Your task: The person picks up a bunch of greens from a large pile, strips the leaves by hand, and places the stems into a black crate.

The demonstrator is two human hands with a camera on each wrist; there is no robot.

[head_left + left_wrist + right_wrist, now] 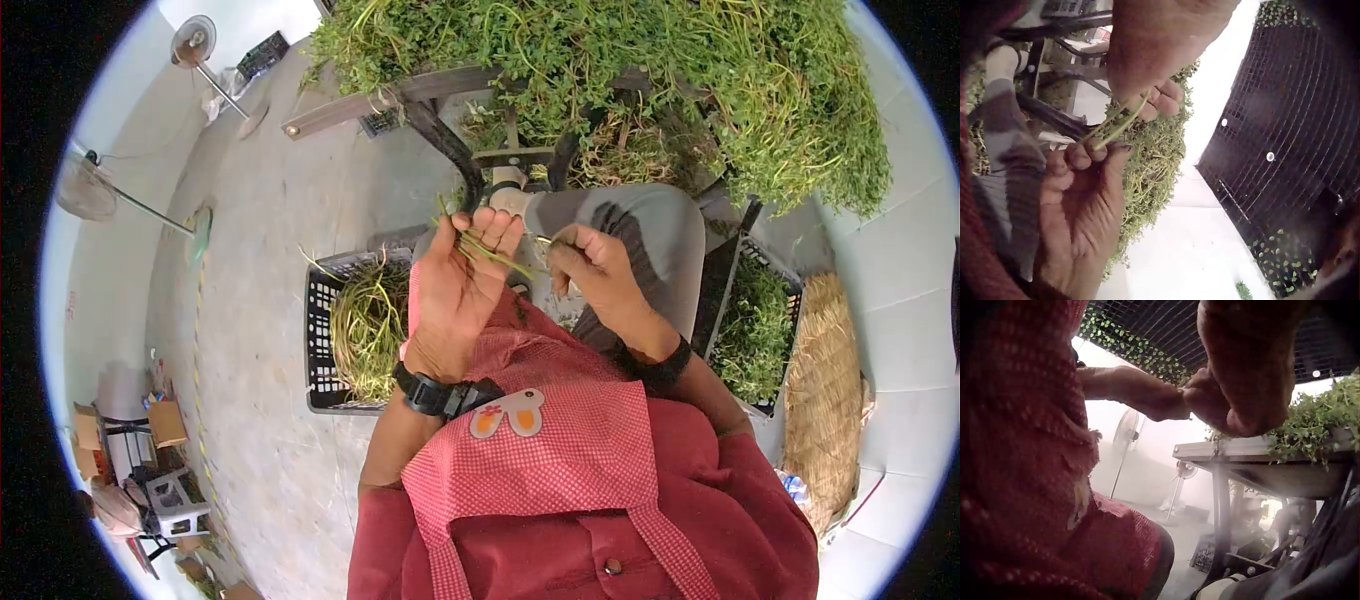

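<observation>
I see the left hand (455, 290) raised palm-up over the lap, fingers curled round a small bunch of green stems (490, 252), gripping them near the fingertips. The right hand (592, 268) sits just beside it, thumb and fingers pinched on the far end of the same stems, so both hands hold the bunch between them. In the left wrist view the stems (1113, 125) run from the left hand (1147, 56) above down into the right hand (1082, 206) below, clamped under its curled fingers (1079, 156). In the right wrist view both hands meet at the knuckles, right hand (1241, 381) in front, left hand (1147, 394) behind; stems hidden there. A black plastic crate (322, 330) stands on the floor on the person's left, holding a coil of stripped pale-green stems (368, 330). A second black crate (765, 330) of leafy greens stands on the right, touching a woven straw mat (828, 390). A big heap of greens (620, 70) lies on a table ahead of the knees. Two standing fans (195, 45) are far left. The person wears a red checked apron (560, 450).
</observation>
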